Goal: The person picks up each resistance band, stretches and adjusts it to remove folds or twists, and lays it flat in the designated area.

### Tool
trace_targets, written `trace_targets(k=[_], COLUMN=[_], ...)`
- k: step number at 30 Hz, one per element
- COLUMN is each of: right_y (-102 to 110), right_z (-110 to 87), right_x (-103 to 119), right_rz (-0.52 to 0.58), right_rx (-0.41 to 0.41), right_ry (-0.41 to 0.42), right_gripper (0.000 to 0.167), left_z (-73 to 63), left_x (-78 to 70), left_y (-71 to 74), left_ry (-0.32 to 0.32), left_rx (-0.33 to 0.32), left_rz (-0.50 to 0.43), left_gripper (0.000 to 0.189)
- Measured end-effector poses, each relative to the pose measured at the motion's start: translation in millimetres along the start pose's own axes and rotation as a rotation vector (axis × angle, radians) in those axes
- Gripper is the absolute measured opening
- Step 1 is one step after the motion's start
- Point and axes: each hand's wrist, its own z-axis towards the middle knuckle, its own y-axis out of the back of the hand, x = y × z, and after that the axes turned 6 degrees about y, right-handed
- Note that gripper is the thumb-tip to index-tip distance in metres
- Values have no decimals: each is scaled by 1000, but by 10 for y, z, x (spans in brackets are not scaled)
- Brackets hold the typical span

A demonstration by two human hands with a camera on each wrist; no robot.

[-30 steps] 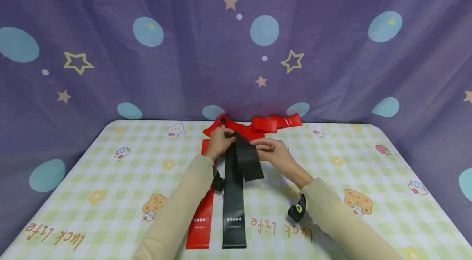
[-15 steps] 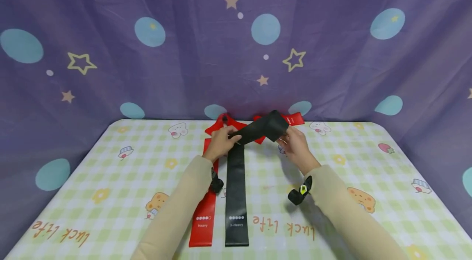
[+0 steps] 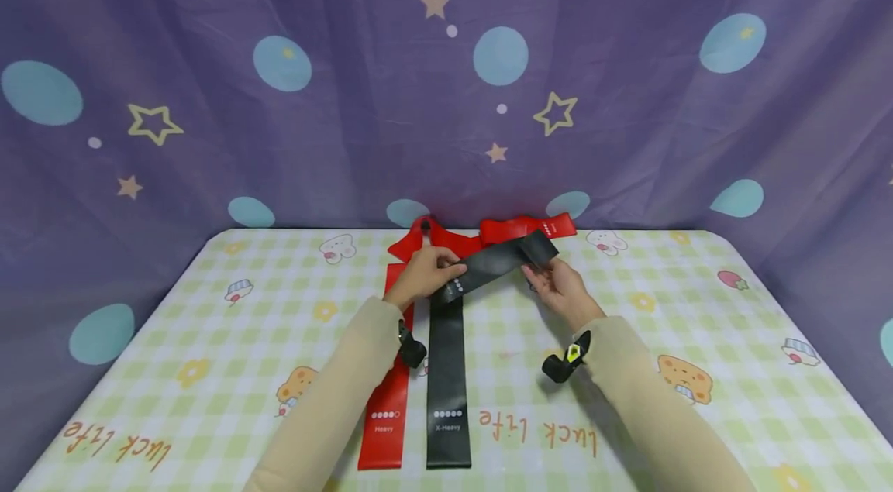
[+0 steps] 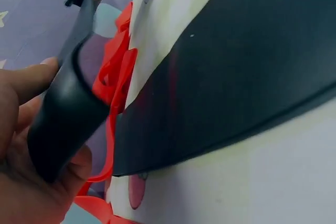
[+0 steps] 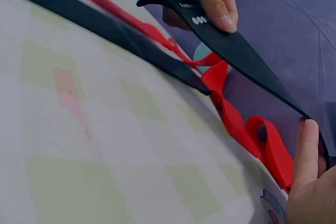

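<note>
A black resistance band (image 3: 494, 266) is stretched between my two hands over the far middle of the table. My left hand (image 3: 425, 275) pinches its left end, thumb on top beside the white dots, as the right wrist view shows. At the other end, where the band folds over, my right hand (image 3: 563, 292) holds it between thumb and fingers. Below lies a flat black band (image 3: 448, 368) marked X-Heavy, its far end under the held one. Left of that, partly hidden by my left sleeve, lies a red band (image 3: 382, 407) marked Heavy.
Along the table's back edge lie a rumpled red band (image 3: 453, 241) and a folded red band (image 3: 505, 229). Behind them hangs a purple curtain (image 3: 335, 151). A checked cloth (image 3: 230, 368) with printed pictures covers the table.
The loose black band has been spread out: my right hand swung its end to the right, then lowered it slightly. My left hand has turned its end so white dots show.
</note>
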Motion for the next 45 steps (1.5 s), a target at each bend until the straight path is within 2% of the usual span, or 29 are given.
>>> trace_targets(k=[2,5,6,9,12,16,21,25,27,29,31,32,36,39,45], right_y=[51,-38,-185,-314,-402,-433,-413,-398,-398,-406,-415,-416,-419,-422,-453], right_z=[69,-11,-159,-318,-431,-449,-390,-373,-382,-388,-392,-394,-394,-394,-380], right_x=[-13,-47,-74,-89,-93,-105,-142,-154,-147,-141,-138,-132,-117,-104,-105], right_rz=[-43,-189,-264,-391,-442,-475,-484,-481,-477,-486,-505,-509,-576,-627,-699], right_rx=[-2,-32,-96,-104,-88,-73,-106,-43,-15,-27,-49,-56,-88,-94,-77], right_ry=[24,89,103,127,119,113,115,106,116,140,170,184,207,215,245], right_gripper=[42,45,50,58,60,61,50,55,48,30,24,28,69,73,59], left_z=[-22,-75,-92,-150,-190,-240,-318,-392,-423,-447,-475,-495,-589,-660,-812], left_x=[21,44,55,69,81,79,84,69,53,42,34,29,11,2,-49], left_y=[-3,-5,-8,-21,-47,-81,-127,-195,-224,-250,-270,-279,-316,-350,-443], left_ry=[23,74,93,145,183,239,259,260,258,251,247,247,257,278,324], left_rx=[43,147,185,268,305,335,342,311,307,311,323,329,346,367,382], left_rz=[-29,-125,-162,-254,-317,-370,-385,-377,-371,-365,-367,-370,-399,-436,-485], left_gripper=[23,29,30,31,30,32,31,30,29,28,28,29,29,27,29])
